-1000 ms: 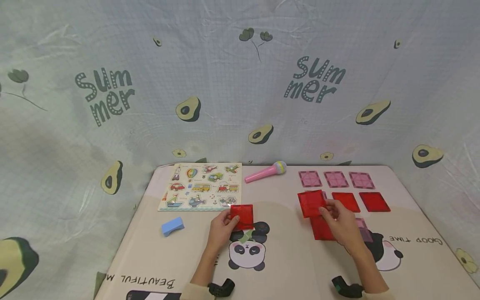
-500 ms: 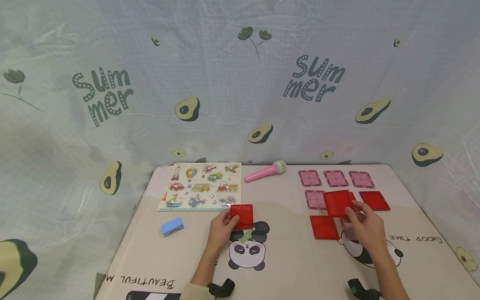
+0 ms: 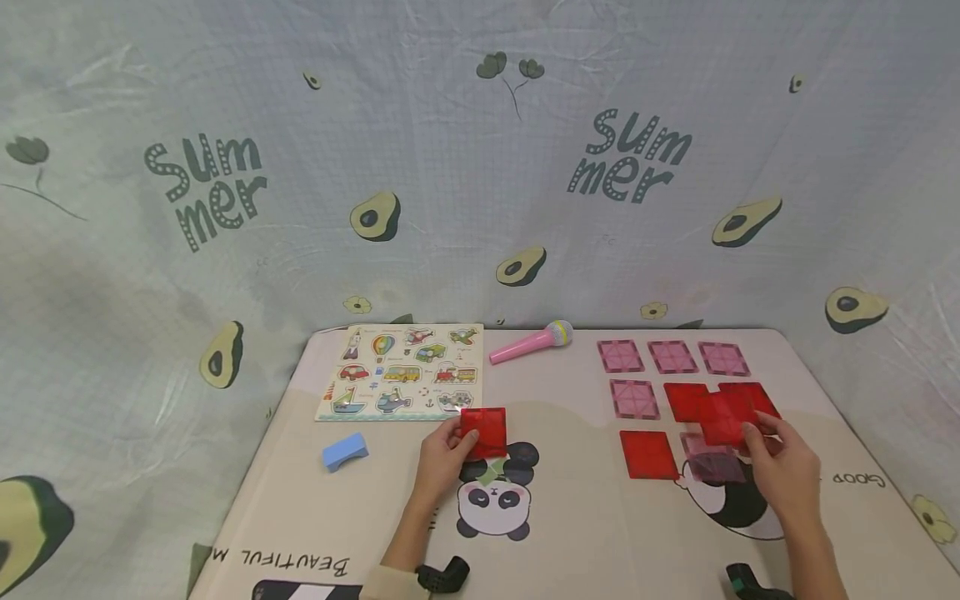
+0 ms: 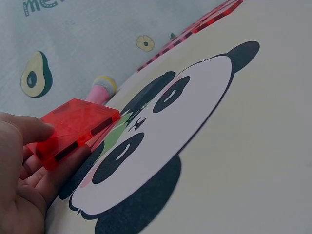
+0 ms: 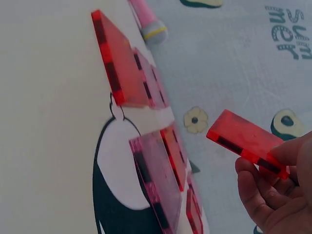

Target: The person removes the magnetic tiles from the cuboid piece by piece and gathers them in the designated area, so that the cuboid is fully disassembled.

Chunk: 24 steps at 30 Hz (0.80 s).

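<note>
In the head view my left hand (image 3: 441,467) pinches a square, see-through red magnetic tile (image 3: 483,432) above the panda print. A second red edge shows beneath that tile in the left wrist view. At the right, my right hand (image 3: 789,471) pinches another red tile (image 5: 248,139) by one edge, held above the table. It partly covers the right-hand red tile (image 3: 757,395) of the middle row. Also lying flat are a red tile (image 3: 686,402), a front red tile (image 3: 648,455), a front pink tile (image 3: 708,462) and a middle-row pink tile (image 3: 634,399).
Three pink tiles (image 3: 672,357) line the back right edge. A pink toy microphone (image 3: 528,344) lies at the back middle. Left of it is a vehicle puzzle board (image 3: 408,371), with a blue arched block (image 3: 345,452) in front. A printed cloth (image 3: 450,167) hangs behind the table.
My right hand has carried its red tile rightward, from over the left of the middle row to over its right end, uncovering the pink tile there. The left hand stays put.
</note>
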Available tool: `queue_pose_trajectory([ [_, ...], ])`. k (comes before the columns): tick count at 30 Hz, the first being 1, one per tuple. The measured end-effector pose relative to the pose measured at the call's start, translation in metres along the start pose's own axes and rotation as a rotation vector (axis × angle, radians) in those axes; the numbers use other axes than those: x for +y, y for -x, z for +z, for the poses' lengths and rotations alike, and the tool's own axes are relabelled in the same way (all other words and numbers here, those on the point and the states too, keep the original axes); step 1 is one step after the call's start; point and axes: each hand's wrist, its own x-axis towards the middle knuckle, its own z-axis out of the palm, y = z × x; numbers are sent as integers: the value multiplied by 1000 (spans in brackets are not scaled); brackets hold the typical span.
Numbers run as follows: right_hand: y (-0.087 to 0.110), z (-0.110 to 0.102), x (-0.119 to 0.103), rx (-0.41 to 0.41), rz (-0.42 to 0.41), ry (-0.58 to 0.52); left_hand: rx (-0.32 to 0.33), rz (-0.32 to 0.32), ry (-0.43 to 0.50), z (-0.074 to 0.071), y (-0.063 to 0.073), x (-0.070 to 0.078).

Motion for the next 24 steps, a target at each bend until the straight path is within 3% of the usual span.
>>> queue_pose_trajectory([
  [6, -5, -11, 13, 18, 81, 6, -7, 1, 8, 0, 0, -1],
  [19, -13, -26, 46, 73, 159, 87, -9, -10, 26, 0, -2, -1],
  [24, -14, -27, 55, 57, 208, 118, -9, -13, 31, 0, -2, -1],
])
